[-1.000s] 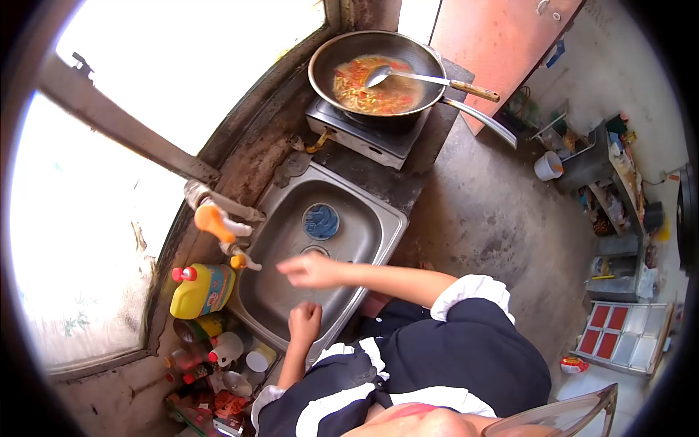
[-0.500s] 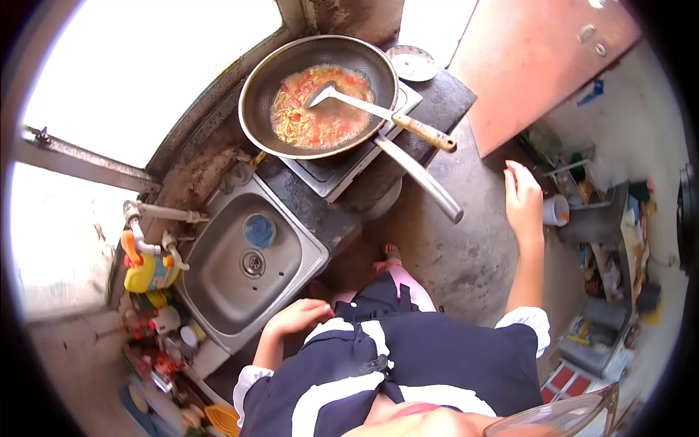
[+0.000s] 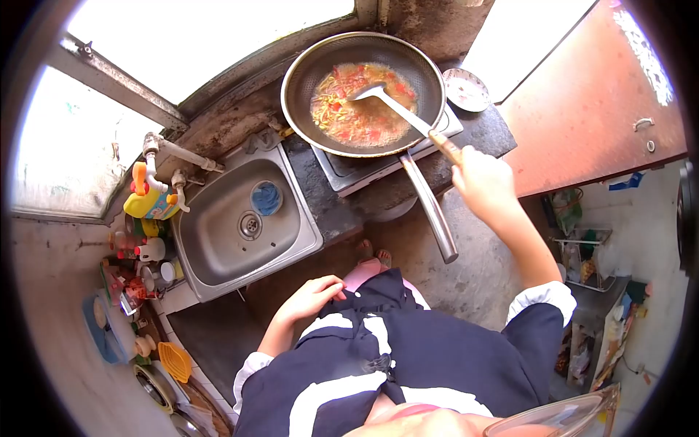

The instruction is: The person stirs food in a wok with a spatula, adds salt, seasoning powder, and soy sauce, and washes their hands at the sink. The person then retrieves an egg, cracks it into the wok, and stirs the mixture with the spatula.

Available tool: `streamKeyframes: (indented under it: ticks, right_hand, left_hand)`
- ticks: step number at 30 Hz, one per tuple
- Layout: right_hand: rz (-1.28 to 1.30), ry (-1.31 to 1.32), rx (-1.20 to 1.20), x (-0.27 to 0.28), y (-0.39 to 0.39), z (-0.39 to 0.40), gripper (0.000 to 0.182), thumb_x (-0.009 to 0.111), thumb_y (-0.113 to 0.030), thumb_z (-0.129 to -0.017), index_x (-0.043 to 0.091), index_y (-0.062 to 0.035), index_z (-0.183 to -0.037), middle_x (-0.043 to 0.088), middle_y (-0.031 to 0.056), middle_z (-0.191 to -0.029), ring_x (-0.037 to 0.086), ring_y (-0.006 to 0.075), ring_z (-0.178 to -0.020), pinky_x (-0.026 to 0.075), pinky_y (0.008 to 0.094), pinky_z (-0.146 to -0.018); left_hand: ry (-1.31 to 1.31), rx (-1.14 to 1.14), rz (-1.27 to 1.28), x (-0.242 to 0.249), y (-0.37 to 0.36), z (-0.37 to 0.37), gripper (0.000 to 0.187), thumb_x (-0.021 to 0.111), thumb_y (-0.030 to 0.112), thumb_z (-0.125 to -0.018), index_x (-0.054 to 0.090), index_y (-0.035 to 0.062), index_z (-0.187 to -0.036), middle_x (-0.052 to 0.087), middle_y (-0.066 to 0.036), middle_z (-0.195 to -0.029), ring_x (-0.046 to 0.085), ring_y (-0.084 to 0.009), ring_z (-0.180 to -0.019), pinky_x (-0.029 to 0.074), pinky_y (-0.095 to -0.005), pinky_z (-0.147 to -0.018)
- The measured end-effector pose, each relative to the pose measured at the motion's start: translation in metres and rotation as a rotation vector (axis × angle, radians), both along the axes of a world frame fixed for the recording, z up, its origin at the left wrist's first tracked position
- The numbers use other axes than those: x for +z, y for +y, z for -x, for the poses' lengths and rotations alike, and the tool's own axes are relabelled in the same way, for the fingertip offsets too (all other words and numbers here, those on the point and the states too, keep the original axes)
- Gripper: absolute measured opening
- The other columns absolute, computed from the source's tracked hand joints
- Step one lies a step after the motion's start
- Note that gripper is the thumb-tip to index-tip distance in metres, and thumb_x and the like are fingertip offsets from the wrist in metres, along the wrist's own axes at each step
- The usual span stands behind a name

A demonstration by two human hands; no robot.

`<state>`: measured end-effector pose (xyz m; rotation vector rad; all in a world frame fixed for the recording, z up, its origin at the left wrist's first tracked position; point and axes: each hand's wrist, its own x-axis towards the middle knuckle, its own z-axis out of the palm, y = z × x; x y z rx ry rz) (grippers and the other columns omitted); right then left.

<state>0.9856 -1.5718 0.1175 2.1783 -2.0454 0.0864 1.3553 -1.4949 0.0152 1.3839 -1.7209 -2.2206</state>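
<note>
My right hand (image 3: 483,180) is wrapped round the wooden handle end of a spatula (image 3: 400,109). Its metal blade rests in a bubbling red and yellow mixture (image 3: 357,120), which looks like tomato with thin yellow strands, inside a large wok (image 3: 300,80). The wok sits on a stove (image 3: 342,175), with its long metal handle pointing toward me beneath my right hand. Held low by my waist, my left hand (image 3: 314,296) has its fingers loosely stretched and nothing visible in it.
A steel sink (image 3: 211,240) left of the stove holds a small bowl with something blue (image 3: 266,198). A patterned plate (image 3: 466,90) stands behind the stove's right end. Yellow bottle (image 3: 151,204), taps and clutter line the left wall; a reddish door (image 3: 597,102) stands at right.
My right hand has moved from the open air at right onto the spatula's handle and closed round it. My view has shifted, so the wok and sink sit differently in frame.
</note>
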Motion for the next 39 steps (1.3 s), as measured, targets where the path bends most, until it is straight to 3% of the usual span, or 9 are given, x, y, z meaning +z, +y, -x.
streamKeyframes:
  ticks: [8,13,20,27,34,39]
  right_hand:
    - [-0.077,-0.068,-0.066,0.115,0.032,0.018,0.021,0.054,-0.025,-0.087,0.052,-0.0042,-0.087,0.06,0.0172,-0.073,0.061,0.034,-0.076,0.044,0.0438,-0.066]
    - [-0.082,0.015,-0.019,0.144,0.042,0.007,0.018,0.058,-0.019,-0.083,0.052,-0.0029,-0.082,0.057,0.0155,-0.07,0.057,0.0345,-0.071,0.043,0.0434,-0.064]
    - [-0.068,0.025,0.127,0.114,0.016,0.014,0.02,0.058,-0.023,-0.084,0.052,-0.0034,-0.083,0.058,0.0145,-0.073,0.058,0.0331,-0.073,0.044,0.0424,-0.066]
    - [-0.077,-0.117,0.179,0.073,-0.048,0.022,0.026,0.053,-0.028,-0.089,0.053,-0.003,-0.087,0.06,0.0162,-0.077,0.059,0.0351,-0.075,0.044,0.0438,-0.066]
    - [-0.068,-0.233,0.247,0.065,-0.1,0.012,0.028,0.051,-0.029,-0.091,0.053,-0.0012,-0.09,0.06,0.0192,-0.081,0.059,0.037,-0.079,0.044,0.045,-0.069]
    - [-0.102,-0.157,0.245,0.083,-0.09,0.013,0.027,0.052,-0.028,-0.09,0.053,-0.0013,-0.087,0.059,0.0183,-0.076,0.059,0.0351,-0.076,0.045,0.0432,-0.067]
  left_hand:
    - [0.164,-0.054,0.076,-0.013,-0.041,0.029,0.031,0.047,0.025,-0.095,0.059,-0.001,-0.107,0.067,-0.011,-0.092,0.064,-0.0187,-0.089,0.047,-0.0305,-0.082]
    - [0.214,-0.2,0.154,-0.01,-0.057,0.065,0.034,0.047,0.028,-0.095,0.059,-0.0004,-0.108,0.067,-0.013,-0.094,0.063,-0.0212,-0.091,0.047,-0.0317,-0.084]
    - [0.228,-0.173,0.1,-0.005,-0.05,0.079,0.032,0.047,0.028,-0.096,0.059,0.0005,-0.108,0.066,-0.011,-0.093,0.063,-0.0184,-0.091,0.047,-0.0304,-0.084]
    - [0.271,0.124,-0.048,-0.025,-0.022,0.069,0.03,0.047,0.025,-0.096,0.06,-0.0003,-0.106,0.065,-0.009,-0.091,0.062,-0.0162,-0.089,0.048,-0.0296,-0.082]
    - [0.297,0.301,-0.051,-0.038,-0.002,0.061,0.031,0.047,0.026,-0.095,0.06,-0.001,-0.103,0.067,-0.009,-0.088,0.064,-0.0166,-0.085,0.05,-0.0296,-0.081]
    - [0.307,0.335,-0.04,-0.038,-0.001,0.06,0.032,0.046,0.026,-0.096,0.06,-0.0011,-0.104,0.067,-0.009,-0.089,0.064,-0.017,-0.085,0.05,-0.0299,-0.081]
